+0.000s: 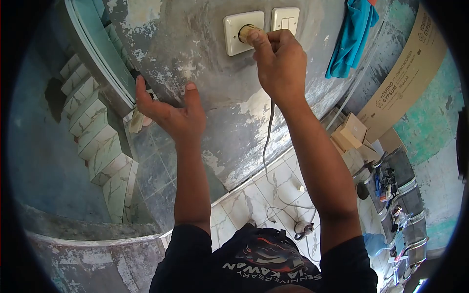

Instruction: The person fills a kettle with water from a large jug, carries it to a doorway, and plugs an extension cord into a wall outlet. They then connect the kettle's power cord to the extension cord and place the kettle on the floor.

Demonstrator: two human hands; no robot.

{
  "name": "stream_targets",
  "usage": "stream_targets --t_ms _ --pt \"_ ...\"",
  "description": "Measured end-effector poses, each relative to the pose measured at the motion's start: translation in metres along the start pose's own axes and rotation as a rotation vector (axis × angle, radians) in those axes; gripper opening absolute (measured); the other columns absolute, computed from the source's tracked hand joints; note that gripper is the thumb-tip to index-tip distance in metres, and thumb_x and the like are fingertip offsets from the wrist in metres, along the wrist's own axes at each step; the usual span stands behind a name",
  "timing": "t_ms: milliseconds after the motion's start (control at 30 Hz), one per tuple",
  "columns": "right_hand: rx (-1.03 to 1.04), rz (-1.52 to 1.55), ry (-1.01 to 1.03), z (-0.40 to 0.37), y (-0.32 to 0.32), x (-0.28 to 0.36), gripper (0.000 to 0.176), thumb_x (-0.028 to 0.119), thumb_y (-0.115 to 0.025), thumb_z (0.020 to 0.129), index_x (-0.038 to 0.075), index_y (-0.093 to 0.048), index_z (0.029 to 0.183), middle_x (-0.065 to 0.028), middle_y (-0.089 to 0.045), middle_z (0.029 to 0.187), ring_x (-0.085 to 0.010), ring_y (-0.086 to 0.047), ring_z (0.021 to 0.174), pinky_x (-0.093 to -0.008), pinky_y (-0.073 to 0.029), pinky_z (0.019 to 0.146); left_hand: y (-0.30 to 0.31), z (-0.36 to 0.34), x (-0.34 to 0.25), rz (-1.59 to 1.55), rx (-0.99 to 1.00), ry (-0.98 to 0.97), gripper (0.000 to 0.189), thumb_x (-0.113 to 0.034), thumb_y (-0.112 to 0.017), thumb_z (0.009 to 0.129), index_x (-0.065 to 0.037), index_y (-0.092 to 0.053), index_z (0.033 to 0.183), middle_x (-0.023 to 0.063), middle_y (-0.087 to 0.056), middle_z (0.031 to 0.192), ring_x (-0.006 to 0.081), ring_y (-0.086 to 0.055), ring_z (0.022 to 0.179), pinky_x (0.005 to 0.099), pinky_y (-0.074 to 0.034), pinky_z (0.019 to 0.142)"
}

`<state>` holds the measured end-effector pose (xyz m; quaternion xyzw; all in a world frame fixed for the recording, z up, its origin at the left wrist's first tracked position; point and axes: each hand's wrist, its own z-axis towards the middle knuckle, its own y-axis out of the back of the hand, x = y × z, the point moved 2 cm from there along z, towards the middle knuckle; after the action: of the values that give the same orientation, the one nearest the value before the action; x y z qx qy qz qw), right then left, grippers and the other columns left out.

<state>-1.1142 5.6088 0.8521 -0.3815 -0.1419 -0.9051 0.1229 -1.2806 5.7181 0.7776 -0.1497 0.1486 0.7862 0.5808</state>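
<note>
My right hand (281,63) is closed around a pale plug (247,34) at the round opening of a cream wall socket (233,29). A dark cable (269,127) hangs from below that hand down to the floor. Just right of the socket is a cream double switch (286,22), partly behind my fingers. My left hand (173,112) is raised in front of the grey wall, lower and to the left, its fingers apart and holding nothing.
A teal cloth (351,39) hangs at the upper right, beside printed cardboard (391,93) and a cardboard box (351,133). Metal-framed seats (413,210) hold tools. Marble-patterned stairs (97,132) are on the left. Cables and a small device (304,228) lie on the tiled floor.
</note>
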Motion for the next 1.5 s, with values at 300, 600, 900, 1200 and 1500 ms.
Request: stream_targets --t_ms 300,600,900,1200,1500 --pt "0.003 -0.224 0.089 0.010 -0.005 0.003 0.046 0.042 -0.071 0.088 -0.003 -0.066 0.088 -0.0155 -0.069 0.074 -0.0269 -0.068 0.068 -0.0376 -0.053 0.064 0.000 0.001 -0.003 -0.084 -0.021 0.006 0.085 -0.013 -0.069 0.084 0.007 -0.015 0.147 0.0250 -0.026 0.140 0.0331 -0.033 0.130 0.0450 -0.030 0.111" --pt "0.071 -0.410 -0.009 0.000 0.018 0.000 0.061 0.056 -0.064 0.088 -0.004 -0.066 0.093 -0.0257 -0.069 0.090 -0.0414 -0.067 0.082 -0.0468 -0.053 0.074 0.007 -0.002 0.000 -0.223 -0.056 0.024 0.092 -0.017 -0.077 0.080 0.001 -0.018 0.147 0.0197 -0.029 0.139 0.0323 -0.035 0.129 0.0457 -0.035 0.107" --pt "0.015 -0.627 -1.186 -0.421 0.289 -0.310 0.059 0.054 -0.059 0.091 0.002 -0.066 0.115 -0.0227 -0.069 0.109 -0.0379 -0.064 0.106 -0.0443 -0.049 0.092 0.050 -0.355 0.020 -0.212 1.212 0.073 0.069 -0.029 -0.071 0.087 -0.001 -0.040 0.142 0.0227 -0.039 0.147 0.0427 -0.035 0.136 0.0553 -0.024 0.114" --pt "-0.196 -0.650 -1.804 -0.756 0.419 -0.360 0.060 0.053 -0.064 0.088 0.002 -0.064 0.120 -0.0226 -0.069 0.109 -0.0340 -0.065 0.107 -0.0415 -0.050 0.092 0.213 -0.611 0.052 -0.091 2.351 0.145 0.066 -0.039 -0.073 0.079 -0.015 -0.052 0.137 0.0306 -0.045 0.138 0.0502 -0.037 0.132 0.0613 -0.033 0.107" --pt "-0.121 -0.516 -1.461 -0.851 0.450 -0.577 0.043 0.027 -0.065 0.091 0.002 -0.060 0.126 -0.0117 -0.071 0.100 -0.0253 -0.069 0.085 -0.0373 -0.052 0.079 0.080 -0.843 0.073 0.054 2.225 -0.083 0.052 -0.026 -0.072 0.083 -0.008 -0.056 0.128 0.0251 -0.038 0.145 0.0492 -0.029 0.138 0.0582 -0.027 0.112"
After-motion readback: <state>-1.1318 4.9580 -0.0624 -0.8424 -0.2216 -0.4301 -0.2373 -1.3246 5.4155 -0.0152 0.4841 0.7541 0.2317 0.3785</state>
